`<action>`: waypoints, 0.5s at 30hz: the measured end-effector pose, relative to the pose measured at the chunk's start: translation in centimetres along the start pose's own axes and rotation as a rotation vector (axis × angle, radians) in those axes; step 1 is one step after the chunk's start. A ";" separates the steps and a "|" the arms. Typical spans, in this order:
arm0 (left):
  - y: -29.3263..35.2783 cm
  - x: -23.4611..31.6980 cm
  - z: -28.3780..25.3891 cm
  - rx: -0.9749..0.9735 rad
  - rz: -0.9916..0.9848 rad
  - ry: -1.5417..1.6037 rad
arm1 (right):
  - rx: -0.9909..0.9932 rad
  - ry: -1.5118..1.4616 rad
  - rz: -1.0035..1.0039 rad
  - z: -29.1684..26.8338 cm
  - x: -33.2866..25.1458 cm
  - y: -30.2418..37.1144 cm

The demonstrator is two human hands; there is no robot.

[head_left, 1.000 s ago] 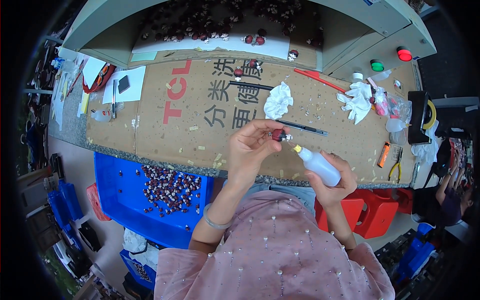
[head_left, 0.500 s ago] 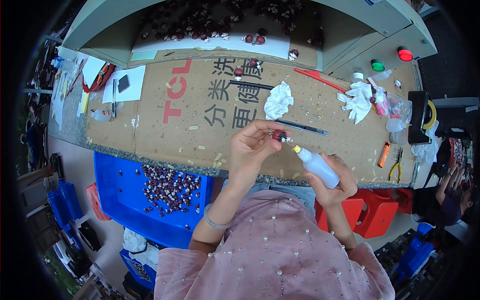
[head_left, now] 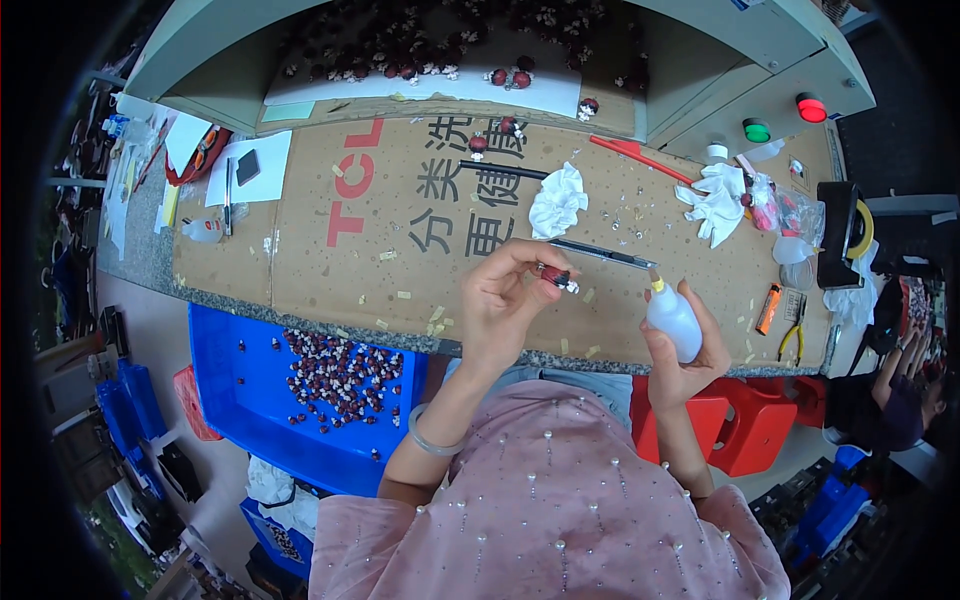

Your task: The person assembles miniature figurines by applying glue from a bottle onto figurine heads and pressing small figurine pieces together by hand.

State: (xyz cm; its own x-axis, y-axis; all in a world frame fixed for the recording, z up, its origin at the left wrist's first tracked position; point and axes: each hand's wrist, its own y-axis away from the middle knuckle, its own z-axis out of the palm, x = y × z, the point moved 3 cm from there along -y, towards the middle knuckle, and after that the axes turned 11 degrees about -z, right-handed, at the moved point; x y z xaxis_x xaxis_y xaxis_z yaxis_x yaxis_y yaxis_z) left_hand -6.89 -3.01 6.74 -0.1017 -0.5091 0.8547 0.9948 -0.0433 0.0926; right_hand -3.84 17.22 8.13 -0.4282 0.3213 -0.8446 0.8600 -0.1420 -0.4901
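Observation:
Between thumb and fingers of my left hand [head_left: 505, 295] is a small figurine [head_left: 555, 277] with a dark red head and a white lower part. My right hand [head_left: 688, 355] is wrapped round a translucent white squeeze bottle [head_left: 675, 325] with a yellow collar and a thin nozzle pointing up. The bottle's tip stands apart from the figurine, to its right. A craft knife [head_left: 605, 254] lies on the cardboard just beyond my hands, beside a crumpled white tissue [head_left: 558, 202].
A blue bin [head_left: 230, 400] with many similar figurines is at my left. More figurines [head_left: 420, 68] fill the shelf ahead. Yellow-handled pliers [head_left: 792, 335], an orange lighter-like item [head_left: 768, 308] and a tape dispenser [head_left: 838, 235] lie at right. Red stools [head_left: 755, 430] stand below the table edge.
My right hand has moved the bottle right, away from the figurine, and turned it more upright. The figurine has tilted slightly in my left hand, which stays nearly in place.

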 end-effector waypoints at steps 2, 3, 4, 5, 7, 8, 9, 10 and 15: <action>0.0 -0.1 0.0 -0.020 0.050 -0.077 | 0.022 -0.049 0.065 0.0 0.5 0.2; 0.0 -0.1 0.0 -0.019 0.049 -0.077 | 0.021 -0.049 0.066 0.0 0.5 0.2; 0.1 0.0 0.1 -0.015 0.060 -0.089 | 0.027 -0.069 0.090 -0.1 0.5 0.2; 0.2 0.1 0.2 -0.012 0.070 -0.101 | 0.034 -0.088 0.114 -0.1 0.6 0.2; 0.2 0.2 0.4 -0.008 0.074 -0.113 | 0.053 -0.106 0.125 0.0 0.6 0.2; 0.3 0.2 0.4 -0.002 0.077 -0.125 | 0.071 -0.124 0.136 0.1 0.7 0.2; 0.3 0.2 0.4 -0.003 0.076 -0.126 | 0.072 -0.124 0.136 0.1 0.7 0.1; 0.3 0.2 0.4 0.004 0.075 -0.114 | 0.063 -0.151 0.149 0.2 0.7 0.0; 0.5 0.1 0.5 0.012 0.080 -0.093 | 0.041 -0.276 0.202 0.8 0.1 -0.8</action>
State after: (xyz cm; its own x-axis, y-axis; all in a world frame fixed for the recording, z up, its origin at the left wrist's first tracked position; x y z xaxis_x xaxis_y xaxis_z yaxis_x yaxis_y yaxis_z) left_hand -6.44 -2.64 7.14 -0.0229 -0.4285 0.9033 0.9996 0.0053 0.0279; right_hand -4.85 16.60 8.26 -0.3142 0.0186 -0.9492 0.9255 -0.2166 -0.3106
